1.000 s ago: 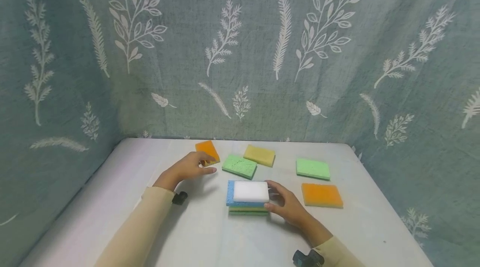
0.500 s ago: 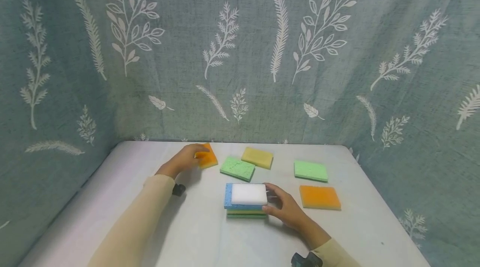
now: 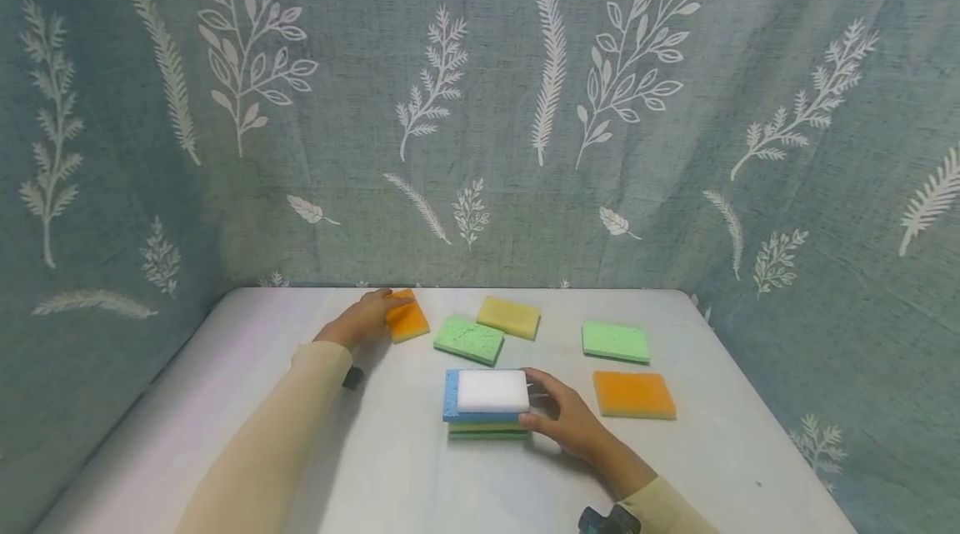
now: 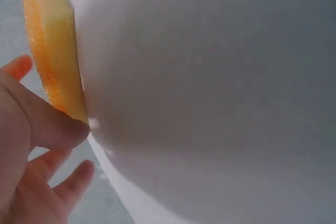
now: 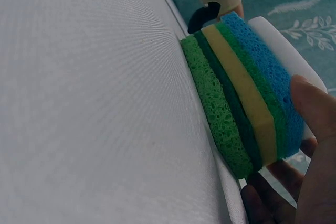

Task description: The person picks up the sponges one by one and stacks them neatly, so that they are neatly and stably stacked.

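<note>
My left hand [image 3: 363,319] reaches to the back left, at an orange-topped sponge [image 3: 408,316] lying flat. In the left wrist view the thumb [image 4: 63,129] is right at a corner of that sponge, and the other fingers are spread, one by its orange face. My right hand [image 3: 573,426] grips the right end of a stack of sponges [image 3: 452,396]. Green, yellow and blue layers show in the right wrist view, with a white sponge [image 3: 492,391] on top. There, its thumb [image 5: 310,100] lies against the blue layer while fingers pass the end of the stack.
Behind the stack lie a light green sponge [image 3: 468,340] and a yellow sponge [image 3: 508,317]. Off to the right are another light green sponge [image 3: 615,342] and an orange sponge [image 3: 634,394]. A patterned curtain [image 3: 480,117] stands along the back and sides of the white table [image 3: 390,467].
My left hand has moved back and left onto the orange sponge's left side, its fingers now extended over it. The stack and my right hand stay in place; the head view has shifted slightly.
</note>
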The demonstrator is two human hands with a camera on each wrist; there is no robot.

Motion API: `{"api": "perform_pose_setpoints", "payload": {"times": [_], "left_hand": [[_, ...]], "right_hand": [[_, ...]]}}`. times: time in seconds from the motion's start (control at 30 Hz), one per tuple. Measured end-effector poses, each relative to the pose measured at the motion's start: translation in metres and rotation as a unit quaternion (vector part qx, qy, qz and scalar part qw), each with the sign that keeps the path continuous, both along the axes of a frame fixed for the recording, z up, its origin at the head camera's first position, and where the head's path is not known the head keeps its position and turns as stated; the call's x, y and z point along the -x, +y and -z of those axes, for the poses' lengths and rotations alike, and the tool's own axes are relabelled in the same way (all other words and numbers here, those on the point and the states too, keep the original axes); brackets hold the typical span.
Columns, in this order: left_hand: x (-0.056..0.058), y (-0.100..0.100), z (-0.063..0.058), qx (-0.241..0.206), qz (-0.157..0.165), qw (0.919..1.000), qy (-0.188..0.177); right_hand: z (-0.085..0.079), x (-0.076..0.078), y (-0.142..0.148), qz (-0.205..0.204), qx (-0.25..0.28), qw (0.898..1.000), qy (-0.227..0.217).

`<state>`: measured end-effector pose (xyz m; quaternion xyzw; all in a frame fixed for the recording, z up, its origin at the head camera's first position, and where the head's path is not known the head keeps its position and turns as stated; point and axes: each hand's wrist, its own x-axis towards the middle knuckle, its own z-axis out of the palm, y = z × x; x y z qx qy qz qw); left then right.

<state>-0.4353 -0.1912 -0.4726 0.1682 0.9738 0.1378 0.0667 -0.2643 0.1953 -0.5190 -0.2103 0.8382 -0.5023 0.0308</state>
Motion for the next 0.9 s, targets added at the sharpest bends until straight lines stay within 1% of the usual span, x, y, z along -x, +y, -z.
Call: {"api": "perform_pose_setpoints", "payload": {"times": [0.17, 0.33, 0.47, 0.57, 0.63, 0.73, 0.8, 0.9], "left_hand": [[0.003, -0.001, 0.002, -0.007, -0.01, 0.9999, -0.012], [0.002, 0.002, 0.003, -0.018, -0.029, 0.9994, -0.007], [-0.004, 0.002, -0.004, -0.026, -0.061, 0.9977, -0.018], [-0.007, 0.001, -0.011, -0.025, -0.083, 0.9954, -0.042], [-0.007, -0.001, -0.014, -0.019, -0.08, 0.9953, -0.051], [-0.006, -0.005, -0.018, -0.023, -0.075, 0.9947, -0.067], [-0.005, -0.007, -0.018, -0.024, -0.067, 0.995, -0.07], [-0.005, -0.012, -0.016, -0.033, -0.067, 0.9946, -0.072]], "right_hand": [[0.0, 0.0, -0.002, 0.003, 0.001, 1.0, -0.002], [0.0, -0.002, -0.003, 0.003, 0.006, 1.0, -0.007], [-0.001, -0.002, -0.004, -0.001, 0.011, 1.0, -0.01], [-0.002, -0.001, -0.003, 0.001, 0.002, 1.0, -0.009], [-0.003, 0.001, -0.003, 0.003, -0.005, 1.0, -0.006], [-0.003, 0.003, -0.002, 0.007, -0.01, 1.0, -0.003], [-0.002, 0.002, -0.002, 0.01, -0.014, 1.0, 0.0], [0.0, 0.0, -0.002, 0.015, -0.019, 1.0, 0.0]]}}
